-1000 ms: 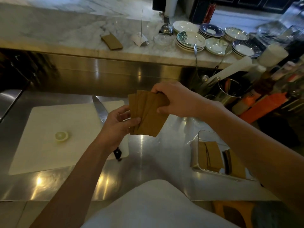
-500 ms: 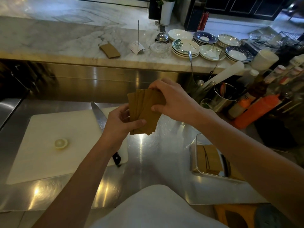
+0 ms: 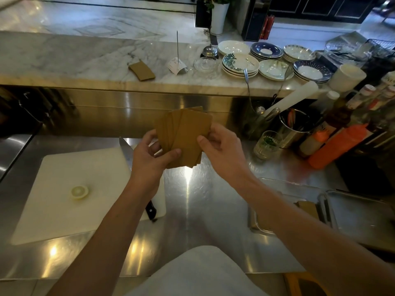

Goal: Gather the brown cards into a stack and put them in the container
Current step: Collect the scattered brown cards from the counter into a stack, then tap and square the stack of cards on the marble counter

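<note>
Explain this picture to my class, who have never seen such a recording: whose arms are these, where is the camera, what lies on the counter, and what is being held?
No machine here: a person wears a wide-angle camera on the head, so you look down along their own arms. The left hand and right hand both hold a fanned bunch of brown cards above a steel counter. On it lie a white cutting board with a lemon slice and a knife. At the right, the container already shows some cards. One more brown card lies on the marble ledge behind, near stacked plates.
</note>
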